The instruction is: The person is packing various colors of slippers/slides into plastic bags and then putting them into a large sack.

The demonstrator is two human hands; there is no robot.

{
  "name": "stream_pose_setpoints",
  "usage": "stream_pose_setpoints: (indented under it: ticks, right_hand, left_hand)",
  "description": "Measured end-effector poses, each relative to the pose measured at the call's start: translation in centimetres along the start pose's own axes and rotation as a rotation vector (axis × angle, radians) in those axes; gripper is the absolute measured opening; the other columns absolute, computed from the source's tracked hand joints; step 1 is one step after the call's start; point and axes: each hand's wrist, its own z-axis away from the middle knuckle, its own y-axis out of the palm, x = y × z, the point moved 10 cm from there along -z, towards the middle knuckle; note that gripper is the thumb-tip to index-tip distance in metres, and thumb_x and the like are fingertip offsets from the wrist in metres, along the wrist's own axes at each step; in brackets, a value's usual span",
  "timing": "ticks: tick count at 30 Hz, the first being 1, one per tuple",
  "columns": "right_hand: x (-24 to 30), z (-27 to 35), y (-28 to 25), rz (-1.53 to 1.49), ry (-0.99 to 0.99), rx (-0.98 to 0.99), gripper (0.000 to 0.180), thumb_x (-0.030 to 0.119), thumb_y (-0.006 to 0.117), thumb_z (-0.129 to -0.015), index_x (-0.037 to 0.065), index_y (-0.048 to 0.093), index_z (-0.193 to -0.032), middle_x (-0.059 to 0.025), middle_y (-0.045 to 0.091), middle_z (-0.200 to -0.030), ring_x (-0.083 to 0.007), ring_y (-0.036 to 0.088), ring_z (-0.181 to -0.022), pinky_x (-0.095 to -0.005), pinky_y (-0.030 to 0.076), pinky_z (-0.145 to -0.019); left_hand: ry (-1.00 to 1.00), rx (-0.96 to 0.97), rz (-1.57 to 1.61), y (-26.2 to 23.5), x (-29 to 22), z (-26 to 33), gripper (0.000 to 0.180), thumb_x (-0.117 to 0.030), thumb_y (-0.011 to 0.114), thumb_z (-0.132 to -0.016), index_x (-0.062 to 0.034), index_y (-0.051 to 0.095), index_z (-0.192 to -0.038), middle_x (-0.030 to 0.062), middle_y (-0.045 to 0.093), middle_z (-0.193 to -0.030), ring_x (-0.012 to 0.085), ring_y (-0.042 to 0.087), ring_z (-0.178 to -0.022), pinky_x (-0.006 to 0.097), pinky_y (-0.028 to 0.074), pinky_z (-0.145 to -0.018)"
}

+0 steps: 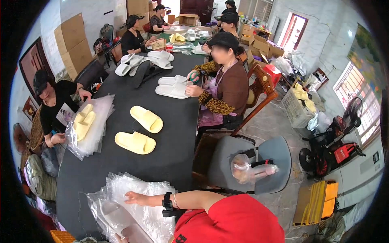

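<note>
My right hand [139,199] reaches in from the lower right over a stack of clear plastic bags [152,188]. Its fingers are apart, with nothing visible in them. At the bottom edge, a small part of my left hand [120,238] shows beside a pale slipper [117,216] inside a clear bag; its grip is mostly hidden. Farther up the dark table lie two yellow slippers [146,119], side by side and apart from my hands.
At the left, a person holds a yellow pair [84,121] over clear bags. Across the table, another person works on white slippers [172,86] with a green-handled tool. More white slippers [131,65] lie beyond. A grey chair [233,156] with a bagged item stands at the right.
</note>
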Motion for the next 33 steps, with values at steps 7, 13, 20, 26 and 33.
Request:
stream_pose_setpoints:
  ticks: [7,13,20,26,33]
  right_hand:
    - [0.6,2.8,5.3,-0.039,0.156,0.376,0.042,0.046,0.047,-0.085,0.013,0.046,-0.110,-0.0010,0.051,-0.089,-0.0111,0.053,-0.076,-0.0271,0.043,-0.058]
    - [-0.3,-1.4,2.2,-0.099,-0.018,0.182,0.022,0.035,0.047,-0.086,0.013,0.049,-0.091,0.0030,0.052,-0.081,-0.0086,0.051,-0.071,-0.0279,0.042,-0.059]
    - [1.2,-1.5,-6.6,-0.193,-0.048,-0.317,0.022,0.030,0.044,-0.089,0.009,0.047,-0.090,-0.0017,0.050,-0.072,-0.0091,0.048,-0.055,-0.0234,0.038,-0.044]
    - [4.4,-1.2,-7.8,-0.187,-0.167,-0.356,0.022,0.029,0.043,-0.091,0.008,0.044,-0.084,0.0004,0.044,-0.064,-0.0076,0.038,-0.047,-0.0228,0.032,-0.041]
    - [7.6,0.8,-3.7,0.658,-0.394,-0.352,0.043,0.017,0.046,-0.084,0.017,0.033,-0.126,-0.0134,0.054,-0.062,-0.0285,0.054,-0.054,-0.0391,0.041,-0.050]
  left_hand:
    - [-0.088,0.202,0.013,1.3,-1.4,1.5,0.054,-0.025,0.052,-0.084,0.0047,0.036,-0.127,0.0195,0.044,-0.123,0.0273,0.043,-0.112,0.037,0.034,-0.095]
    - [-0.032,0.063,-0.213,0.7,-4.0,4.5,0.055,-0.021,0.056,-0.082,0.0056,0.036,-0.126,0.0194,0.043,-0.124,0.0275,0.043,-0.111,0.037,0.035,-0.094]
    - [0.061,0.005,-0.261,-4.1,-2.9,8.2,0.057,-0.024,0.062,-0.077,0.0029,0.041,-0.123,0.0214,0.040,-0.126,0.0306,0.043,-0.112,0.039,0.039,-0.089]
    - [0.168,-0.027,-0.586,-4.4,-6.4,6.2,0.057,-0.027,0.062,-0.076,0.0027,0.042,-0.122,0.0225,0.042,-0.124,0.0322,0.044,-0.110,0.040,0.040,-0.088]
    - [0.292,-0.112,-1.057,-3.8,-12.1,5.6,0.057,-0.030,0.062,-0.076,0.0022,0.044,-0.120,0.0239,0.044,-0.121,0.0345,0.046,-0.108,0.040,0.041,-0.085]
